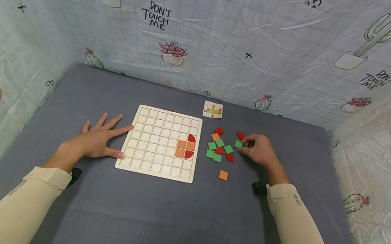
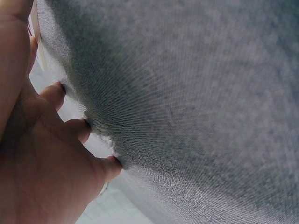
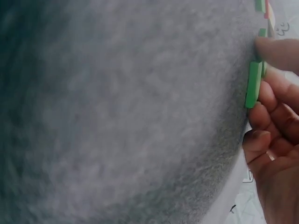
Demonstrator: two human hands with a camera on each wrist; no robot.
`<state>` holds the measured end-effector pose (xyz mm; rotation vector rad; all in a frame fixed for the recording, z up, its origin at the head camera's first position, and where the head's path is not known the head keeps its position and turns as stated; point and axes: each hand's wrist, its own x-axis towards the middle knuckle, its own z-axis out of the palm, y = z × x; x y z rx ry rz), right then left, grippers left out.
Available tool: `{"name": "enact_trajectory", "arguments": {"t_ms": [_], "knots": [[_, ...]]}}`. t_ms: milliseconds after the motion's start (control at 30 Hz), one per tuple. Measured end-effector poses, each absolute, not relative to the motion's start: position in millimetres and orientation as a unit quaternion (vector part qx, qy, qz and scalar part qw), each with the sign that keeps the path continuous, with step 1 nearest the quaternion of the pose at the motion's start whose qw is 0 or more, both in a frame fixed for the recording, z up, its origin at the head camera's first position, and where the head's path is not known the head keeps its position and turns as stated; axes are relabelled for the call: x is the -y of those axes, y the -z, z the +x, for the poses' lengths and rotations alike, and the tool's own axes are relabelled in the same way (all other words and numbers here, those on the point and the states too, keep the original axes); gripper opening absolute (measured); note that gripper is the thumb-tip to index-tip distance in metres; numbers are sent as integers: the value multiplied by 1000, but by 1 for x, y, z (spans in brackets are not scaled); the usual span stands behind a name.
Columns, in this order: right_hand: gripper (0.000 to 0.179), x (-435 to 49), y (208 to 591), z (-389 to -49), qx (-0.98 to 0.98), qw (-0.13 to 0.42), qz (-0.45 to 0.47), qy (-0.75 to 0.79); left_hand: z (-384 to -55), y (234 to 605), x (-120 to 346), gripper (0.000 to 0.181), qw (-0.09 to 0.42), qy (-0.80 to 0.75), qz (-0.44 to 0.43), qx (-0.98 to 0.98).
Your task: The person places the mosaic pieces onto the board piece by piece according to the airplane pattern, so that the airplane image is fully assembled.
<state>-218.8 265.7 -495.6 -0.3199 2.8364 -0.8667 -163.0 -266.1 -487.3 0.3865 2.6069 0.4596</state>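
Observation:
My left hand (image 1: 95, 141) lies with fingers spread at the left side of a pale wooden grid board (image 1: 154, 171). Its thumb and index finger touch the board's edge; the other fingertips press on the grey cloth in the left wrist view. Orange squares (image 1: 180, 152) and red quarter-circles (image 1: 191, 138) sit in cells at the board's right. Right of the loose pieces, my right hand (image 1: 261, 151) pinches a green square tile (image 3: 253, 84) between thumb and fingers. Another green tile (image 1: 238, 144) lies right at its fingertips, with a red piece (image 1: 240, 135) just behind.
Several loose green, red and orange tiles (image 1: 228, 149) lie between board and right hand. A single orange square (image 1: 223, 175) lies nearer the front. Behind them is a small pattern card (image 1: 213, 110). Printed cloth walls (image 1: 208, 35) enclose the grey table (image 1: 151, 216).

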Motion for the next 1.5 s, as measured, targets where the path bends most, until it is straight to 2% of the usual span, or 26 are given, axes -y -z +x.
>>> {"name": "enact_trajectory", "arguments": {"t_ms": [200,433,767,1500], "knots": [[20,-262,490,-217,-951,58,-150,264,-164,487,267,106,228,-167,142,-949],[26,-256,486,-215,-955,41,-175,235,-164,488,267,105,228,-165,139,-949],[21,-249,483,-212,-948,59,-197,244,-163,484,265,105,230,-168,138,-948],[23,-228,473,-208,-931,82,-245,257,-165,484,264,105,241,-164,135,-947]]}}
